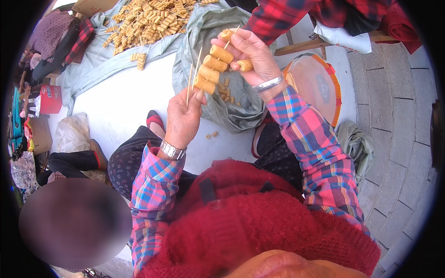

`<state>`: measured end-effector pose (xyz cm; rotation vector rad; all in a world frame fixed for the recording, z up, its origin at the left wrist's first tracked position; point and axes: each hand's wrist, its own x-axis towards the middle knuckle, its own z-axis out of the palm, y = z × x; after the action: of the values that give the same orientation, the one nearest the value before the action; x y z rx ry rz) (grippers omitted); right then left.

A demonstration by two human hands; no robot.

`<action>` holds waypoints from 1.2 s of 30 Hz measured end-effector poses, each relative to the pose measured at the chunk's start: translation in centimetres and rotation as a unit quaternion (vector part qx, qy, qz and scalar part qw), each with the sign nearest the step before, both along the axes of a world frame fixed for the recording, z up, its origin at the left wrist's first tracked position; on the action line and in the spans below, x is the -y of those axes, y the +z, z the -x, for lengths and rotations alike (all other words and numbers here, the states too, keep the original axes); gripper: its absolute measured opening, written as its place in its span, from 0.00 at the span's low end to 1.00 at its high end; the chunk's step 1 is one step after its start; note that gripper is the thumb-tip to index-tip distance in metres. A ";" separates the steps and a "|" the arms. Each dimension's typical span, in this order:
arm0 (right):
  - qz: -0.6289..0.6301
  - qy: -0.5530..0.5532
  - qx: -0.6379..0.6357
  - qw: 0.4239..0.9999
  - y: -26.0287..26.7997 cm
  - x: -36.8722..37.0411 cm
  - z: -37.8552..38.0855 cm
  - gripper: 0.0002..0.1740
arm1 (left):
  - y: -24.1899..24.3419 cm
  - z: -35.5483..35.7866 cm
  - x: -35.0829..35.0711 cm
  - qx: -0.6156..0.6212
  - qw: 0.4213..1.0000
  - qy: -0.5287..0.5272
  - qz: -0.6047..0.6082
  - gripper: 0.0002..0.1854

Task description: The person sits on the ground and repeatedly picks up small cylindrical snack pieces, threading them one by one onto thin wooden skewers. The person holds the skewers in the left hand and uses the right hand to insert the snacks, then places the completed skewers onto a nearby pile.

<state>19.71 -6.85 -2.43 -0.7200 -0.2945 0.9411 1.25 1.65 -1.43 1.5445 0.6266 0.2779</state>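
My left hand (184, 118) grips the lower ends of thin bamboo skewers. Several short golden-brown tubular food pieces (209, 73) sit side by side on them, slanting up to the right. Near the upper tip, my right hand (259, 57) pinches another tubular piece (226, 34) between thumb and fingers. One more piece (245, 65) is tucked under its curled lower fingers. Below both hands lies an open grey-green woven plastic sack (240, 120), with loose tubular pieces (225, 92) inside.
A large heap of skewered pieces (153, 21) rests on plastic sheeting at the back. Two or so loose bits (211, 135) lie on the white floor. An orange-rimmed translucent bag (314, 83) is at right. Other people sit nearby, one in a red checked sleeve (274, 19).
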 end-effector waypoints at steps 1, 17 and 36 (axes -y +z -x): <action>-0.003 -0.005 -0.014 1.000 0.3 0.0 0.0 0.11 | 0.0 0.0 0.0 0.006 1.000 0.000 0.002 0.13; 0.048 0.100 0.026 0.993 0.6 -0.1 2.0 0.16 | 0.1 0.0 0.1 0.014 1.000 0.002 0.011 0.13; 0.003 0.097 -0.007 0.995 2.0 0.3 2.2 0.13 | 0.8 -0.2 0.8 0.013 1.000 -0.005 -0.007 0.13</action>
<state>17.55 -7.12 -0.45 -0.6982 -0.3549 1.1314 1.48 0.88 -0.66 1.5547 0.5975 0.2961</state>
